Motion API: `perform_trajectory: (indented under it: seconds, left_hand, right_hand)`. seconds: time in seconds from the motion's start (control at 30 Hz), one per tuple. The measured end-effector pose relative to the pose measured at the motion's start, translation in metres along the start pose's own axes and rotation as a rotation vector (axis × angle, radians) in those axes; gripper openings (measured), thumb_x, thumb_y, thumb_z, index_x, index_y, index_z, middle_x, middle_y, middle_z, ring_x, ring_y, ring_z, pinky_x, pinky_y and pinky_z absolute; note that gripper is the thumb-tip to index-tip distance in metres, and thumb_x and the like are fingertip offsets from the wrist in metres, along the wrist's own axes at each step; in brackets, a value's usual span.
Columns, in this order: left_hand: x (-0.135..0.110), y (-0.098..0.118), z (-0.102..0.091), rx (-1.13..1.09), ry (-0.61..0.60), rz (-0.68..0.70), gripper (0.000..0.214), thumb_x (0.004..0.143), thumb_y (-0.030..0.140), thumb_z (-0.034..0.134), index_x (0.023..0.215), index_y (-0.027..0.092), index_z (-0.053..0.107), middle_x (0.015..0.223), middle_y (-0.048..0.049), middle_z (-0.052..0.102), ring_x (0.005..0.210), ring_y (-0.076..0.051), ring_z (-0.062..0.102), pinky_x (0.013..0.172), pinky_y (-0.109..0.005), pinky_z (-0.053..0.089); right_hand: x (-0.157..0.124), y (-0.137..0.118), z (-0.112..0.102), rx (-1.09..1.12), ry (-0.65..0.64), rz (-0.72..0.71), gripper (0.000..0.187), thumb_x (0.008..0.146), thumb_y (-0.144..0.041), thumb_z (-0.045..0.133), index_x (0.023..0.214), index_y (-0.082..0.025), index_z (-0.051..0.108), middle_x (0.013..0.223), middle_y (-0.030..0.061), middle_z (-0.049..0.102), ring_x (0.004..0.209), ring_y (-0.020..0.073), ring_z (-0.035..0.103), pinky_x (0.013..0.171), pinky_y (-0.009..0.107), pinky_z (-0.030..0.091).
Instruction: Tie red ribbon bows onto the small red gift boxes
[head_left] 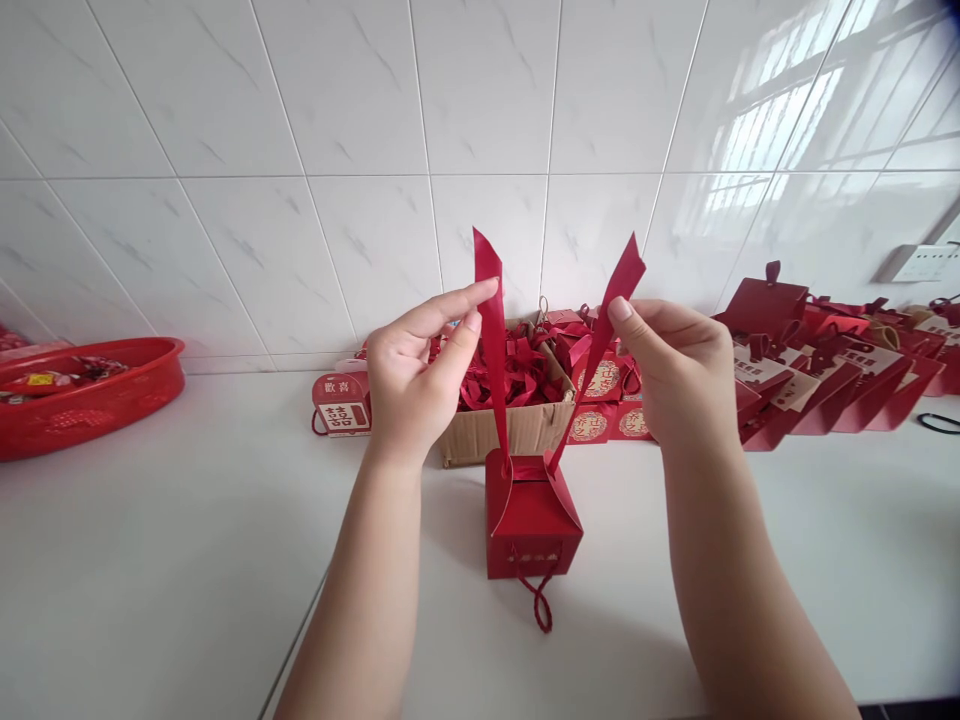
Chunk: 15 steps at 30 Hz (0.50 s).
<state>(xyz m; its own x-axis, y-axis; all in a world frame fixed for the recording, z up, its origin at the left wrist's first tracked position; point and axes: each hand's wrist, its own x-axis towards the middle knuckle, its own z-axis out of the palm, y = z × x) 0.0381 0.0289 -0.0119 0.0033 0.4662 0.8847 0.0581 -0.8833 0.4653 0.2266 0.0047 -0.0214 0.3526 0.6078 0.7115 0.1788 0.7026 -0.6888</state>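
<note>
**Ribbon ends raised, box top gathered but not tied**

A white tiled wall rises behind a pale, smooth surface [150,560]. At the far left sits a shallow red plastic basket [90,395] holding wrapped bits. Further in, a small red-and-white printed box [342,405] stands by the wall, just beside an open brown cardboard carton [517,428] heaped with loose red ribbons.

The left hand [409,385] pinches the left red ribbon strip [492,340] between thumb and forefinger, the other fingers curled. Below and between both hands, on the surface near the front edge, stands the small dark-red paper gift box [532,525], upright, with a twisted red cord loop hanging at its front face. Its top flaps look folded inward, and the two strips rise from the top in a V, each long axis near vertical, tips pointing up and slightly apart. The right hand [675,370] pinches the right red ribbon strip [604,330].

Judging by this, the box is closed and threaded; no knot or bow shows yet. At the right lie rows of finished-looking red boxes [817,385].
</note>
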Motion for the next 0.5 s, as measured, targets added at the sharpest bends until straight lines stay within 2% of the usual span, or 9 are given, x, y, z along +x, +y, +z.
perform_trajectory:
  seconds: [0.5]
  left_hand:
    - [-0.0009, 0.0002, 0.0014, 0.004, -0.052, -0.046, 0.022, 0.077, 0.025, 0.068, 0.098, 0.028, 0.071, 0.099, -0.0013, 0.073, 0.095, -0.022, 0.067, 0.086, -0.038, 0.056]
  right_hand:
    - [-0.0007, -0.0037, 0.0017, -0.008, -0.048, 0.034, 0.022, 0.073, -0.043, 0.069, 0.066, -0.022, 0.067, 0.060, -0.0012, 0.058, 0.058, 0.0125, 0.054, 0.051, 0.027, 0.042]
